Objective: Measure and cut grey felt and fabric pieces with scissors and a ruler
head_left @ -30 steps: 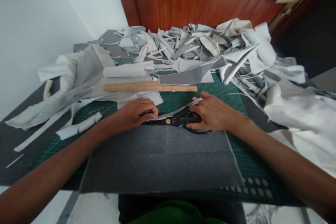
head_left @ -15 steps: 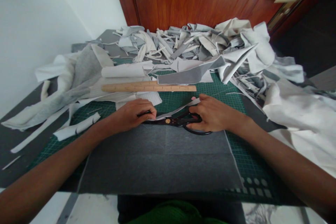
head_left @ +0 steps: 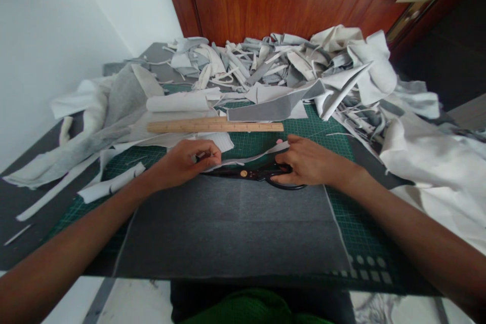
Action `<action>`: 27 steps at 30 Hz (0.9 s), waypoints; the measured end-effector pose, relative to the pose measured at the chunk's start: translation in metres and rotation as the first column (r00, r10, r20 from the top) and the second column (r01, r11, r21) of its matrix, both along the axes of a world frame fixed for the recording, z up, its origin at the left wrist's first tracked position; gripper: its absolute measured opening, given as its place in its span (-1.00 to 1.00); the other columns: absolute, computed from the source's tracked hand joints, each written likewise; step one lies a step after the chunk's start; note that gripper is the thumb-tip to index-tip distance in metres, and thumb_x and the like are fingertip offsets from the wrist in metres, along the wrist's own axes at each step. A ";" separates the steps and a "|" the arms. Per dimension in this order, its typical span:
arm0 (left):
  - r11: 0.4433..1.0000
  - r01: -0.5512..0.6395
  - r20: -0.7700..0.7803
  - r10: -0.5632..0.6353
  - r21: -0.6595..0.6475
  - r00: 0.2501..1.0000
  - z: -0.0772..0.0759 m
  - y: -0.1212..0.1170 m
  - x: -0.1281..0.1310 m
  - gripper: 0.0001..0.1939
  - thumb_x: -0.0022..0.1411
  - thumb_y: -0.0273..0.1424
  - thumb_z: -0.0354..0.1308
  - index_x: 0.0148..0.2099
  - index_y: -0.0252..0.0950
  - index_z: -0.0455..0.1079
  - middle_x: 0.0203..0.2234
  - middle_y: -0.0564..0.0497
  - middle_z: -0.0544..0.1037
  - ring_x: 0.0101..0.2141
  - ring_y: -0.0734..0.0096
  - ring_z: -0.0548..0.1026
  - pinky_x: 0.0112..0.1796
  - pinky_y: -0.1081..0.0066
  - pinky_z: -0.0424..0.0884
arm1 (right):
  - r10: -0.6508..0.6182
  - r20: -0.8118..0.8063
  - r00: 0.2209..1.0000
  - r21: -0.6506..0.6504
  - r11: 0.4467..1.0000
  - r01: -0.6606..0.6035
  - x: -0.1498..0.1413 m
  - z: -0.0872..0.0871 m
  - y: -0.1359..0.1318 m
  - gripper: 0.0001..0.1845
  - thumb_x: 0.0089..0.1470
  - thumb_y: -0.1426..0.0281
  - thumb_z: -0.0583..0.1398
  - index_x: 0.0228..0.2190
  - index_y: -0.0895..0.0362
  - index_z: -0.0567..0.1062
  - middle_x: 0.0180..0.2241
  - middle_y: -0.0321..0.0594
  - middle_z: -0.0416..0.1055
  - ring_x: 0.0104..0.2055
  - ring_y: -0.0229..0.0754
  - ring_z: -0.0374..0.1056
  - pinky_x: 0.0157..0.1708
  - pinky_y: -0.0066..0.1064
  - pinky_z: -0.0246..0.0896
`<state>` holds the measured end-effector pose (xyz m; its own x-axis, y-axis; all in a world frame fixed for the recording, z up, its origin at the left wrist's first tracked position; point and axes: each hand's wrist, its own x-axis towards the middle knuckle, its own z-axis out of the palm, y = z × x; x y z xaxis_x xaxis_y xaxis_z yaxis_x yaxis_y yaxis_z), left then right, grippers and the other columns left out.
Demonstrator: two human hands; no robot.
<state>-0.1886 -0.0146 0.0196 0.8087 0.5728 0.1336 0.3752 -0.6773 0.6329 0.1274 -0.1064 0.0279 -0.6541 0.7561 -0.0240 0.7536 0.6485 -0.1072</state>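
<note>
Black-handled scissors (head_left: 243,174) lie along the far edge of a dark grey fabric sheet (head_left: 235,233). My right hand (head_left: 307,162) grips their handles, with fingers through the loops. A narrow pale fabric strip (head_left: 258,157) runs along the far side of the blades, from my right hand to my left. My left hand (head_left: 195,159) is closed in a pinch on the strip's left end, close to the blade tips. The left part of the blades is partly hidden by the left fingers.
Beyond the hands lie wooden rulers (head_left: 216,125) on a green cutting mat (head_left: 322,134). A large heap of grey and white fabric scraps (head_left: 261,58) fills the back of the table. Crumpled white cloth (head_left: 429,162) lies at the right, more cloth (head_left: 125,93) at the left.
My left hand has shifted slightly left and up, its fingers now curled more openly at the strip. The scissors and right hand have barely moved.
</note>
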 end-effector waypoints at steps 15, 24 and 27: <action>0.998 0.039 0.007 -0.039 -0.039 0.999 -0.001 0.000 -0.001 -0.68 0.45 -0.15 0.10 -0.26 -0.27 0.44 -0.42 0.11 0.55 -0.43 0.47 0.47 -0.33 0.47 0.31 | -0.132 0.069 0.989 -0.057 0.989 0.136 -0.003 0.009 -0.003 -0.53 0.23 0.00 0.21 -0.45 0.13 0.55 -0.49 -0.19 0.53 -0.44 -0.12 0.31 -0.12 -0.18 -0.06; 0.999 0.042 0.007 -0.042 -0.016 0.999 0.004 -0.002 -0.001 -0.67 0.45 -0.14 0.11 -0.27 -0.26 0.47 -0.43 0.11 0.59 -0.44 0.48 0.48 -0.34 0.47 0.31 | -0.162 0.074 0.984 -0.076 0.983 0.167 -0.007 0.013 -0.008 -0.55 0.19 -0.01 0.24 -0.34 0.15 0.52 -0.40 -0.15 0.55 -0.36 -0.06 0.38 -0.13 -0.19 -0.08; 0.998 0.049 0.001 -0.049 -0.048 0.999 0.004 -0.005 0.001 -0.69 0.44 -0.15 0.13 -0.27 -0.25 0.47 -0.44 0.12 0.60 -0.42 0.48 0.50 -0.32 0.48 0.31 | -0.162 0.071 0.984 -0.091 0.982 0.168 -0.013 0.014 -0.009 -0.56 0.20 0.00 0.23 -0.35 0.15 0.52 -0.40 -0.16 0.56 -0.34 -0.05 0.40 -0.11 -0.18 -0.06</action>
<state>-0.1872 -0.0198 0.0241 0.8360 0.5382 0.1064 0.3426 -0.6636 0.6650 0.1145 -0.1153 0.0418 -0.5151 0.8457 -0.1393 0.8568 0.5034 -0.1119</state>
